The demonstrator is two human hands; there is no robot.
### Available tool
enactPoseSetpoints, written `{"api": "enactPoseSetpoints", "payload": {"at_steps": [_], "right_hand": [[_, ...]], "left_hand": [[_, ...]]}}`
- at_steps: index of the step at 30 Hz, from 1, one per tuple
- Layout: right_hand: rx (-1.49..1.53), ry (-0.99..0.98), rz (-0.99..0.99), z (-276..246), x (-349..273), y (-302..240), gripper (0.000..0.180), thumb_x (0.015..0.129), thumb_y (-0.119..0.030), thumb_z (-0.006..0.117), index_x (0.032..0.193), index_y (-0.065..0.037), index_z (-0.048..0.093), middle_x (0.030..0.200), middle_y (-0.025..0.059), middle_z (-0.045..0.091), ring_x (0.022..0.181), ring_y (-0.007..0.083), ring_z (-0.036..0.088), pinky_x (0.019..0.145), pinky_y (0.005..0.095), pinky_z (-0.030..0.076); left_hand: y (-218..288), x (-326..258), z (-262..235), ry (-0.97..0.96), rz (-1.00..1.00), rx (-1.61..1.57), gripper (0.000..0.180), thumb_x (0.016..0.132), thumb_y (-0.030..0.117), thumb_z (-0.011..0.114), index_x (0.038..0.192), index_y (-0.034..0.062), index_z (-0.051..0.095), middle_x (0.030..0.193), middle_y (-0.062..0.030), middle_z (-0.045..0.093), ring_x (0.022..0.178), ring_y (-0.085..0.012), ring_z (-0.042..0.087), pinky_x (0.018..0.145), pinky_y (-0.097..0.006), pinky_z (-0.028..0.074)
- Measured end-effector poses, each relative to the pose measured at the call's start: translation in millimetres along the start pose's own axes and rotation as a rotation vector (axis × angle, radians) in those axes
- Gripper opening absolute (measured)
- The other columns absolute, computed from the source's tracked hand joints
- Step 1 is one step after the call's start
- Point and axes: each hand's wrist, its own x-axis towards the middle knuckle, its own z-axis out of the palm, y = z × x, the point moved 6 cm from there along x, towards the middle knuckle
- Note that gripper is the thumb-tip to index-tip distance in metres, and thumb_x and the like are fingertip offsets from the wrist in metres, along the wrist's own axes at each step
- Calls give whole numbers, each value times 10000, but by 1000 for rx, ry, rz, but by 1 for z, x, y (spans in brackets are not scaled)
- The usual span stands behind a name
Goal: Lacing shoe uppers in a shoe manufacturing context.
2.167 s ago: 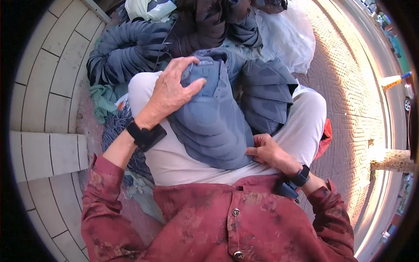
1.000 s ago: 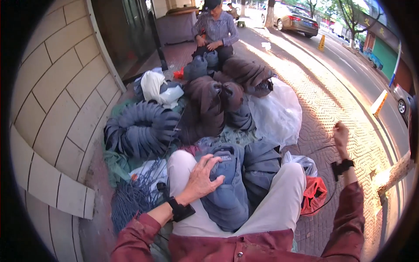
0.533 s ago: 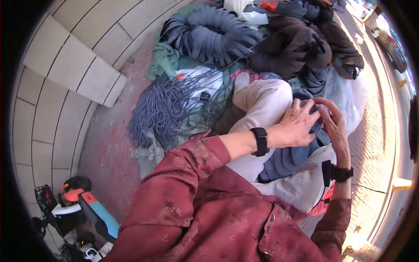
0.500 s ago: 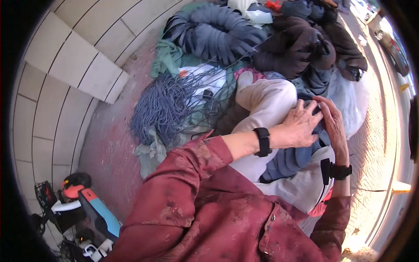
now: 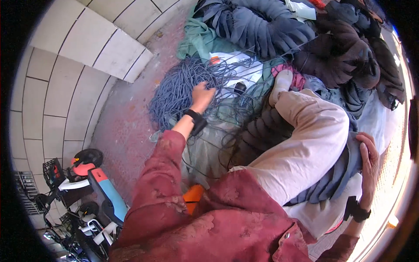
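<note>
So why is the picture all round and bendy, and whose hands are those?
The picture comes from a small camera worn on a person's head, looking down. Its lens sees very wide, so straight lines, like the tiled wall, bend near the edge.

There is no machine here. The hands belong to the person wearing the camera, who sits on the ground in a red shirt and light trousers.

The left hand reaches out and touches a heap of blue cords; I cannot tell if it grips any. The right hand rests on a grey-blue cloth lying over the lap. Each wrist wears a black band.

Around them lie piles of dark folded cloth. At the lower left stands a small scooter.
</note>
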Motion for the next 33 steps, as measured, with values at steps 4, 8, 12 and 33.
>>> {"api": "enactPoseSetpoints", "payload": {"at_steps": [4, 8, 12, 33], "right_hand": [[12, 8, 43, 3, 8, 6, 253, 1036, -203, 518, 1131, -17, 660, 1275, 89, 597, 1233, 198, 531, 1081, 301, 358], [-46, 66, 97, 0, 5, 15, 248, 1041, -194, 508, 1146, -26, 658, 1290, 92, 598, 1253, 205, 525, 1096, 319, 347], [0, 74, 65, 2, 7, 4, 245, 1042, -192, 508, 1147, -28, 657, 1297, 88, 599, 1267, 205, 520, 1098, 319, 347], [255, 379, -124, -82, -52, -91, 310, 872, -140, 723, 1163, -36, 692, 1015, 11, 675, 831, 70, 550, 707, 231, 436]], "left_hand": [[-122, 42, -17, 151, -49, 261, 722, 724, 314, 815, 1238, -126, 563, 1157, -252, 666, 802, -327, 708, 789, -357, 559], [-109, 32, 56, -101, -488, -424, 623, 742, 268, 842, 1152, -118, 576, 997, -137, 681, 657, -232, 661, 674, -358, 554], [-101, 27, 69, -181, -248, -307, 377, 856, 317, 681, 754, -46, 676, 738, -173, 692, 674, -313, 666, 657, -454, 505], [442, -111, -147, -392, 1063, 55, 307, 980, 257, 495, 852, -13, 567, 723, -152, 594, 699, -246, 592, 678, -358, 461]]}}
